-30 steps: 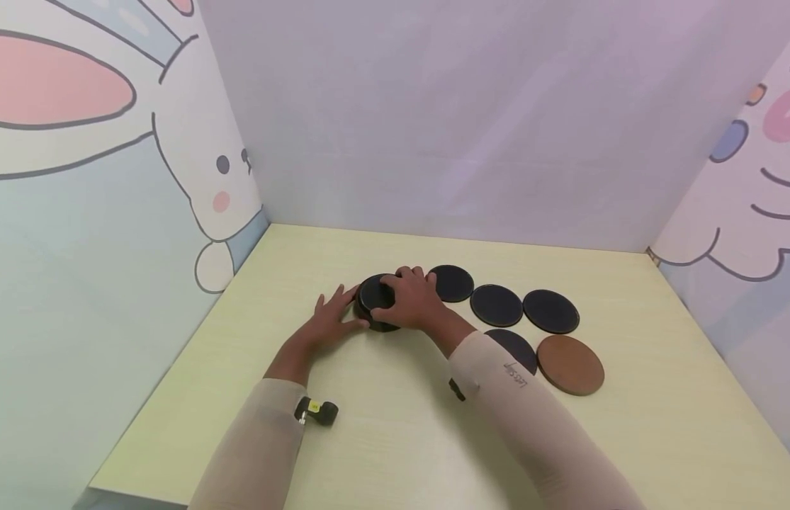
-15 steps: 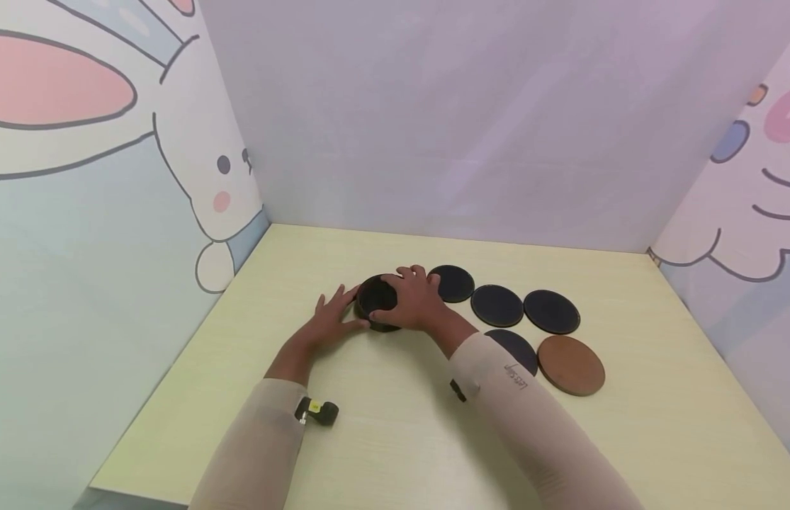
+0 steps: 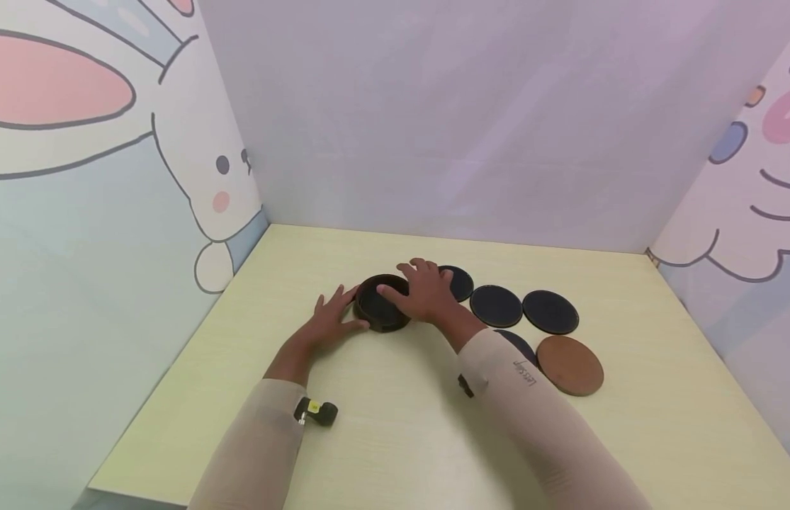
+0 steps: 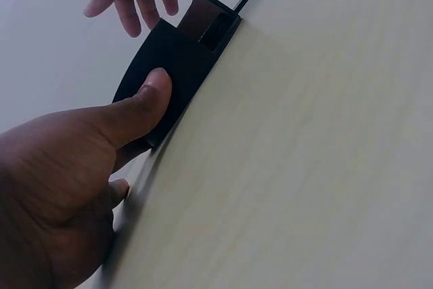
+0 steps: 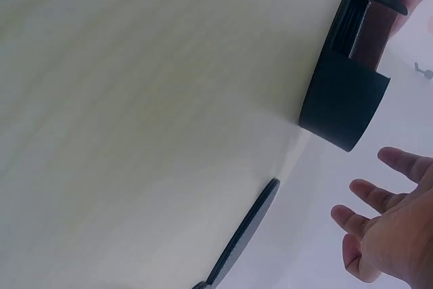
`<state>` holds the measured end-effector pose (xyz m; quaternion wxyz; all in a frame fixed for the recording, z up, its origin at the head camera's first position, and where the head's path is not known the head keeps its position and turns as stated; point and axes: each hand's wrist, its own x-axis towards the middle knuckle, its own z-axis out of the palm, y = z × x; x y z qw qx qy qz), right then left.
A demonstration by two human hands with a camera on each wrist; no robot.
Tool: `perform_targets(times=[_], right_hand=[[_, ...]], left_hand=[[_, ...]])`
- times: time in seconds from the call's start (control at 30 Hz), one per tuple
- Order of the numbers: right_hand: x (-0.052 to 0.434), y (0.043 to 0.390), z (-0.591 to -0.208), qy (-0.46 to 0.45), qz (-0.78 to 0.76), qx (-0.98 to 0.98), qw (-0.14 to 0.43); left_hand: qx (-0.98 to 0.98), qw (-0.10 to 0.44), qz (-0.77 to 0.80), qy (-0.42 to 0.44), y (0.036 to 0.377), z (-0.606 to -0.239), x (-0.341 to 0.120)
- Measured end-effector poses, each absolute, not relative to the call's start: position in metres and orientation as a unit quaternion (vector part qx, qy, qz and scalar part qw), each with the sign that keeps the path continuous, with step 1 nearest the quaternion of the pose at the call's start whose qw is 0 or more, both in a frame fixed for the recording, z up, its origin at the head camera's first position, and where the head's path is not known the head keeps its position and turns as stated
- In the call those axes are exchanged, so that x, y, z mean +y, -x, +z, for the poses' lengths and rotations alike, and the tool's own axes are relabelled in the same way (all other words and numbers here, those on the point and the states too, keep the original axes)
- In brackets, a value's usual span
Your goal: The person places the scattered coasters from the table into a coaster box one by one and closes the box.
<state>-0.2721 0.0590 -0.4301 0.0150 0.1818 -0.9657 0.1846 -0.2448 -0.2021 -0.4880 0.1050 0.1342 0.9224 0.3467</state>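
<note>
Presently, at frame centre of the head view: one round black coaster holder point(image 3: 383, 309) on the pale table point(image 3: 395, 439), coasters already stacked inside it.

Left hand point(image 3: 331, 319): fingers fairly straight on the table, thumb point(image 4: 145, 103) pressed against the holder's outer wall, steadying it; nothing gripped.

Right hand point(image 3: 423, 292): fingers spread and relaxed, hovering just above and to the right of the holder, holding nothing; the right wrist view shows its fingertips point(image 5: 379, 197) clear of the wall.

Loose items, right of centre:
- black coaster point(image 3: 458, 282), partly behind the right hand;
- black coaster point(image 3: 495, 306);
- black coaster point(image 3: 550, 312);
- black coaster point(image 3: 518, 345), mostly hidden by the right sleeve;
- brown coaster point(image 3: 570, 365), lower right of the group.

Status, as judged: gathering is part done. Some coasters are in the holder, their number hidden; five lie flat outside it, and none is in hand.
</note>
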Motion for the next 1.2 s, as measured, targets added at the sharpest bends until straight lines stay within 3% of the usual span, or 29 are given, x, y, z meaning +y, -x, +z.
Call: perform_targets(times=[0.47, 0.7, 1.2], right_hand=[[0.079, 0.288, -0.436, -0.076, 0.212, -0.974, 0.016], [0.092, 0.292, -0.431, -0.043, 0.211, -0.976, -0.012], [0.120, 0.299, -0.433, -0.080, 0.164, -0.980, -0.079]], left_hand=[[0.920, 0.108, 0.354, -0.128, 0.244, -0.489, -0.202], [0.920, 0.107, 0.354, -0.132, 0.243, -0.487, -0.201], [0.920, 0.104, 0.352, -0.136, 0.242, -0.486, -0.201]])
